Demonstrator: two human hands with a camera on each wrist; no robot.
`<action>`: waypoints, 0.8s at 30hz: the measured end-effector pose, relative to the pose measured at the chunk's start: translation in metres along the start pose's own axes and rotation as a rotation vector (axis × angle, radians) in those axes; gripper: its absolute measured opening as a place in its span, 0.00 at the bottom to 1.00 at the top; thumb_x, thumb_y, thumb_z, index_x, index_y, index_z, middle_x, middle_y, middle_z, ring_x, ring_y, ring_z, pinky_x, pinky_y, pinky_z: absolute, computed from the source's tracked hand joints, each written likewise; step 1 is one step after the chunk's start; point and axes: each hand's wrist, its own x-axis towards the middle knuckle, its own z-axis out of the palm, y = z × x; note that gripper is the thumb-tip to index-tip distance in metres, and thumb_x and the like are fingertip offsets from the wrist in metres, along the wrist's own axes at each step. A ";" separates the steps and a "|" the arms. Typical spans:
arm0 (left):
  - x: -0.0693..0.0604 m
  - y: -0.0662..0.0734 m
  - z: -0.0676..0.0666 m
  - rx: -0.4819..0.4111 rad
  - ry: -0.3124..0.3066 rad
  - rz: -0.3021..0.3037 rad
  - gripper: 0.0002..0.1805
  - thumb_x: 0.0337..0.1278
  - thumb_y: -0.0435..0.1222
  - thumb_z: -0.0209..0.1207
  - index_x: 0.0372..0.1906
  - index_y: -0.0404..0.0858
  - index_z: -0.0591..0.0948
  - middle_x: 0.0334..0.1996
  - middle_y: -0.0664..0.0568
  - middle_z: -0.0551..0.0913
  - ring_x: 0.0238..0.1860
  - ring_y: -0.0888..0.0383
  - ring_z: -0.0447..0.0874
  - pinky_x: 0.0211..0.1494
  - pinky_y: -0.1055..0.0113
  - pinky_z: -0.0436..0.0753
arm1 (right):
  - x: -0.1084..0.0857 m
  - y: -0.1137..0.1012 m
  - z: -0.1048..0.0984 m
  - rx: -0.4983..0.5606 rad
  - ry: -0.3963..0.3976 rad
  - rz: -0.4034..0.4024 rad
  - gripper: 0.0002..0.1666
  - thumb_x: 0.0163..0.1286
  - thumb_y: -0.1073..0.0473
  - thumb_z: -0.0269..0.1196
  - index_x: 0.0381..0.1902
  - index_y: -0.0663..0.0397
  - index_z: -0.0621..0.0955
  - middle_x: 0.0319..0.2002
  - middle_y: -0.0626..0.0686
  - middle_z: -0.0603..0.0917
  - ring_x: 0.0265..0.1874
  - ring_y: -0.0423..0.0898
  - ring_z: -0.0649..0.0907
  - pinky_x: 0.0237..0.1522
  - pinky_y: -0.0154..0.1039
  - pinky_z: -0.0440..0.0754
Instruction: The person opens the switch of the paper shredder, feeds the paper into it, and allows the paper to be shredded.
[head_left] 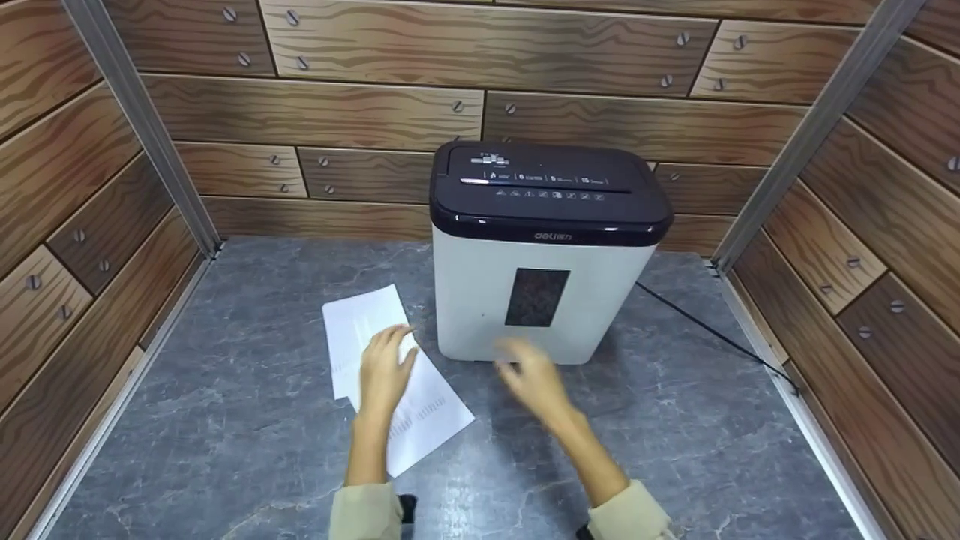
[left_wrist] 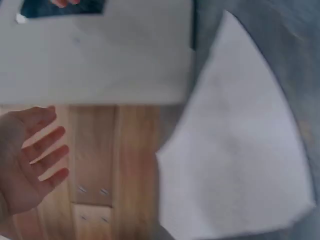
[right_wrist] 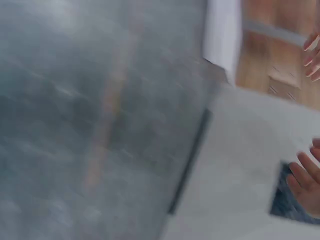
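Two overlapping printed paper sheets (head_left: 431, 420) lie on the floor to the left of a paper shredder (head_left: 480, 300) with a dark top and a white bin. My left hand (head_left: 384, 371) hovers over the sheets, its fingers spread and holding nothing, as the left wrist view shows of the same hand (left_wrist: 25, 162). In front of the bin's lower part is my right hand (head_left: 534, 379), blurred, with nothing in it. The right wrist view has its fingers (right_wrist: 302, 175) loosely extended. Whether the left fingertips touch the paper is hard to tell.
A black power cord (head_left: 712, 330) runs from behind the shredder to the right wall. Wood-patterned panels (head_left: 375, 116) stand at the back and both sides, with metal posts (head_left: 817, 112) at the corners. The floor (head_left: 225, 420) is grey and marbled.
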 end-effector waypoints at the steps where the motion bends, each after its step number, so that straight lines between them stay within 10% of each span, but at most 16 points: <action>1: -0.004 -0.011 0.002 0.021 -0.044 -0.050 0.18 0.45 0.31 0.66 0.46 0.34 0.79 0.47 0.41 0.78 0.51 0.44 0.73 0.55 0.51 0.70 | -0.005 0.000 0.009 -0.016 -0.073 0.003 0.15 0.57 0.68 0.63 0.44 0.62 0.79 0.42 0.57 0.81 0.44 0.54 0.79 0.49 0.47 0.76; 12: -0.018 -0.081 0.012 0.215 -0.412 -0.377 0.31 0.52 0.35 0.62 0.57 0.20 0.66 0.58 0.27 0.64 0.61 0.35 0.58 0.65 0.49 0.56 | -0.045 -0.012 0.061 -0.183 -0.566 -0.081 0.17 0.64 0.57 0.61 0.51 0.50 0.80 0.55 0.54 0.76 0.53 0.52 0.75 0.51 0.48 0.74; 24: -0.018 -0.084 0.015 0.206 -0.408 -0.425 0.30 0.51 0.33 0.63 0.58 0.22 0.67 0.53 0.30 0.67 0.57 0.36 0.63 0.60 0.47 0.63 | -0.045 -0.016 0.061 -0.219 -0.642 -0.055 0.20 0.63 0.54 0.61 0.53 0.49 0.79 0.58 0.54 0.74 0.55 0.52 0.72 0.53 0.48 0.73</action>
